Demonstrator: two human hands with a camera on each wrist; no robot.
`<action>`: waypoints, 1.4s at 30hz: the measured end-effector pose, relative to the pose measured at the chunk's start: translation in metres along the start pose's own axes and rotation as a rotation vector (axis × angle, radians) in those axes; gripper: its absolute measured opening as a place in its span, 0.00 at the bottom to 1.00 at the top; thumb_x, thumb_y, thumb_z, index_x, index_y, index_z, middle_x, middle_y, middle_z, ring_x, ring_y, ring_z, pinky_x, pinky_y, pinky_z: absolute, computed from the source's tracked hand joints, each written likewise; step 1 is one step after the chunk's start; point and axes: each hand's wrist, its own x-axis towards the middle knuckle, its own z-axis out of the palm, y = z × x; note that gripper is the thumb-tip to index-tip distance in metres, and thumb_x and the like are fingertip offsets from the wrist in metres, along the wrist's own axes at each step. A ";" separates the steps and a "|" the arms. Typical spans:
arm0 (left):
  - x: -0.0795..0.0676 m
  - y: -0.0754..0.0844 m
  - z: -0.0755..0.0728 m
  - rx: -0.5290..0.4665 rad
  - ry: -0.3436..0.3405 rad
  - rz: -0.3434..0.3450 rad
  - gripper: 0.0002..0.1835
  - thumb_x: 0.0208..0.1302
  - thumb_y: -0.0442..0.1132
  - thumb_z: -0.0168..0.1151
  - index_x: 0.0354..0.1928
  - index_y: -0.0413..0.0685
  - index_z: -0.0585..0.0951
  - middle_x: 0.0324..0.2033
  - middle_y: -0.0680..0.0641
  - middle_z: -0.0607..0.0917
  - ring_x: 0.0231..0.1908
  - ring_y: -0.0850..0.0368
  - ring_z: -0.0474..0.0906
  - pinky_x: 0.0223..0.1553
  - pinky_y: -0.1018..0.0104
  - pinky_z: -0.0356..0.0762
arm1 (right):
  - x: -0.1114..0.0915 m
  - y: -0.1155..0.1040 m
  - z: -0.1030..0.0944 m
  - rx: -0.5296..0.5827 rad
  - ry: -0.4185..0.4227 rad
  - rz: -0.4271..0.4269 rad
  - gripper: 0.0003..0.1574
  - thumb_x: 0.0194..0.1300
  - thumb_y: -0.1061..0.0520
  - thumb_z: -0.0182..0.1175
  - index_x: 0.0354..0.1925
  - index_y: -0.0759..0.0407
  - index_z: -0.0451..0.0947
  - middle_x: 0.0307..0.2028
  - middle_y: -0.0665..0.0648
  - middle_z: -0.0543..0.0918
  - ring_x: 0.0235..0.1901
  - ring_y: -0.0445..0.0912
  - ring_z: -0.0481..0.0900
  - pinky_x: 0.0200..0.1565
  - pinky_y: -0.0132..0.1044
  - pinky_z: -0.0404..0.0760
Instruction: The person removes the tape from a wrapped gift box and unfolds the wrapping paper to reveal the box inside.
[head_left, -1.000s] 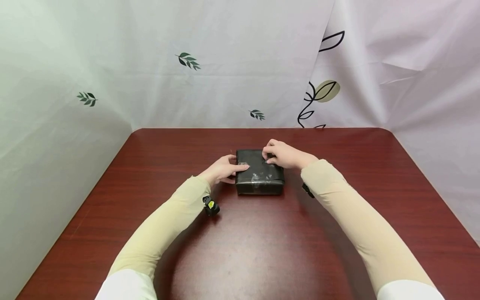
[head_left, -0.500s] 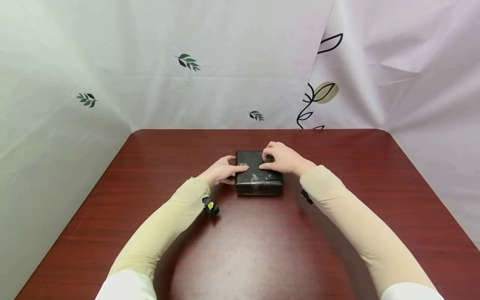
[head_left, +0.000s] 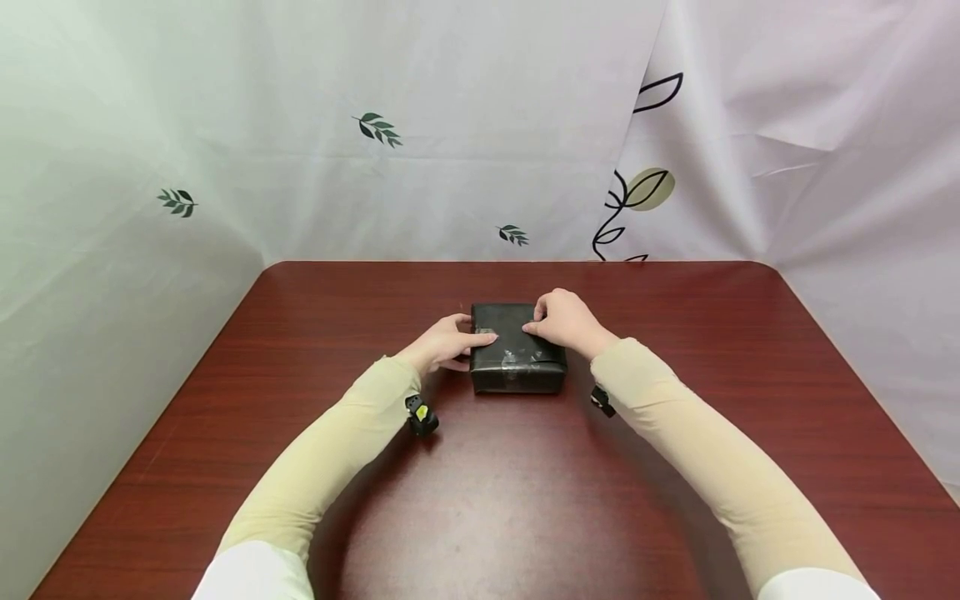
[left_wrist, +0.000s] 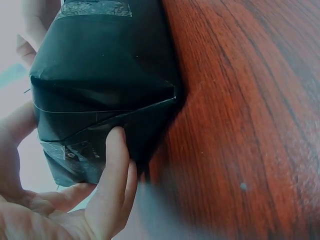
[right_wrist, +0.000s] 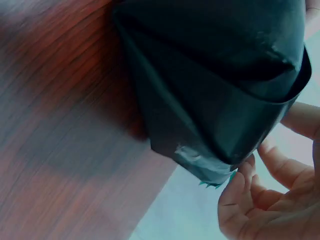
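A box wrapped in black paper (head_left: 504, 321) lies on the table, with clear tape (head_left: 517, 358) over its near top edge. My left hand (head_left: 444, 343) grips the left end, thumb on top and fingers along the side. Folded paper and more clear tape (left_wrist: 75, 150) show on that end in the left wrist view. At the far right edge, my right hand (head_left: 568, 321) has curled fingers on the wrapping, thumb on top. In the right wrist view, the right end's folded flap (right_wrist: 225, 120) bulges outward, and its tape (right_wrist: 200, 159) sits near the fingertips.
The dark red wooden table (head_left: 480, 492) runs beneath both arms. A white curtain (head_left: 450, 183) with leaf prints hangs behind it and along both sides. Wrist cameras (head_left: 422, 415) are strapped under both sleeves.
My right hand has shifted slightly toward me, and its thumb has moved a little left on the box top. The left hand and the box have stayed in place.
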 end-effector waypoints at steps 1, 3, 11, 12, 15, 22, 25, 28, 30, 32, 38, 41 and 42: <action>0.000 0.000 0.000 0.000 0.001 0.000 0.43 0.60 0.50 0.65 0.71 0.47 0.56 0.55 0.40 0.73 0.45 0.53 0.74 0.39 0.60 0.82 | 0.000 -0.001 0.000 0.012 0.002 0.011 0.14 0.57 0.52 0.66 0.23 0.60 0.78 0.24 0.54 0.77 0.30 0.48 0.73 0.34 0.37 0.72; 0.000 0.000 0.000 -0.002 0.003 0.001 0.43 0.59 0.50 0.66 0.71 0.47 0.56 0.55 0.40 0.74 0.43 0.54 0.74 0.39 0.60 0.82 | -0.001 -0.001 0.000 0.043 0.001 0.036 0.14 0.57 0.54 0.66 0.21 0.59 0.79 0.20 0.52 0.77 0.26 0.46 0.73 0.31 0.35 0.71; -0.001 0.001 0.001 -0.019 0.006 -0.002 0.43 0.59 0.48 0.66 0.72 0.46 0.55 0.58 0.39 0.72 0.44 0.53 0.73 0.39 0.60 0.82 | 0.000 -0.002 0.000 0.151 -0.012 0.109 0.11 0.57 0.58 0.62 0.21 0.60 0.81 0.19 0.50 0.78 0.23 0.45 0.72 0.27 0.32 0.69; -0.001 0.001 0.001 -0.021 0.005 -0.003 0.43 0.60 0.48 0.66 0.72 0.46 0.55 0.58 0.39 0.71 0.45 0.52 0.73 0.39 0.59 0.82 | 0.001 -0.001 0.000 0.171 -0.013 0.118 0.10 0.57 0.59 0.62 0.21 0.61 0.81 0.19 0.50 0.78 0.23 0.44 0.71 0.27 0.32 0.69; -0.001 0.001 0.001 -0.018 0.005 -0.004 0.43 0.60 0.48 0.66 0.72 0.46 0.55 0.59 0.39 0.71 0.46 0.51 0.73 0.40 0.59 0.82 | 0.001 0.001 0.000 0.241 -0.018 0.146 0.09 0.57 0.60 0.60 0.23 0.61 0.80 0.21 0.51 0.77 0.23 0.44 0.69 0.27 0.33 0.68; 0.000 0.002 0.001 -0.014 -0.003 -0.003 0.43 0.60 0.47 0.66 0.72 0.46 0.55 0.58 0.39 0.72 0.45 0.52 0.73 0.41 0.57 0.82 | 0.000 0.008 0.000 0.336 -0.021 0.157 0.08 0.58 0.61 0.59 0.24 0.62 0.79 0.28 0.53 0.79 0.23 0.43 0.67 0.26 0.33 0.67; 0.000 0.002 0.001 -0.014 -0.003 -0.005 0.43 0.60 0.47 0.66 0.72 0.46 0.55 0.58 0.39 0.72 0.45 0.53 0.73 0.41 0.57 0.82 | -0.001 0.012 -0.002 0.373 -0.021 0.154 0.07 0.58 0.60 0.60 0.26 0.63 0.79 0.28 0.53 0.77 0.24 0.44 0.67 0.27 0.33 0.66; 0.000 0.002 0.001 -0.013 0.002 -0.002 0.43 0.60 0.47 0.66 0.72 0.46 0.55 0.57 0.39 0.72 0.43 0.53 0.73 0.40 0.58 0.82 | -0.002 0.015 -0.003 0.398 -0.019 0.147 0.07 0.58 0.59 0.61 0.28 0.64 0.80 0.27 0.52 0.76 0.25 0.44 0.66 0.27 0.33 0.66; -0.001 0.003 0.001 -0.014 0.004 0.000 0.43 0.60 0.47 0.66 0.72 0.46 0.55 0.57 0.39 0.73 0.42 0.53 0.72 0.41 0.58 0.82 | -0.003 0.017 -0.003 0.419 -0.016 0.143 0.08 0.58 0.59 0.61 0.28 0.64 0.80 0.26 0.50 0.75 0.25 0.43 0.66 0.28 0.33 0.66; -0.001 0.003 0.001 -0.015 0.005 0.000 0.43 0.60 0.47 0.66 0.72 0.46 0.55 0.57 0.39 0.72 0.43 0.53 0.73 0.41 0.57 0.82 | -0.003 0.018 -0.004 0.448 -0.020 0.137 0.08 0.59 0.59 0.61 0.28 0.64 0.79 0.24 0.49 0.74 0.23 0.43 0.65 0.28 0.33 0.65; 0.000 0.001 0.001 -0.028 0.015 0.000 0.42 0.59 0.47 0.66 0.71 0.47 0.56 0.56 0.40 0.73 0.41 0.54 0.72 0.39 0.58 0.82 | -0.005 0.023 -0.002 0.481 -0.003 0.117 0.07 0.59 0.61 0.60 0.29 0.66 0.80 0.23 0.49 0.76 0.22 0.42 0.64 0.27 0.33 0.63; 0.000 0.001 0.002 -0.044 0.020 0.001 0.41 0.59 0.46 0.67 0.70 0.46 0.58 0.53 0.40 0.74 0.37 0.56 0.72 0.36 0.60 0.82 | -0.006 0.024 -0.001 0.458 0.022 0.112 0.07 0.57 0.62 0.60 0.29 0.67 0.80 0.26 0.51 0.78 0.24 0.42 0.67 0.28 0.33 0.65; 0.000 0.001 0.003 -0.049 0.021 0.000 0.41 0.59 0.46 0.67 0.70 0.46 0.58 0.52 0.40 0.74 0.37 0.56 0.71 0.36 0.60 0.82 | -0.007 0.024 -0.001 0.450 0.028 0.119 0.07 0.57 0.62 0.60 0.29 0.67 0.81 0.26 0.51 0.79 0.25 0.42 0.67 0.28 0.32 0.65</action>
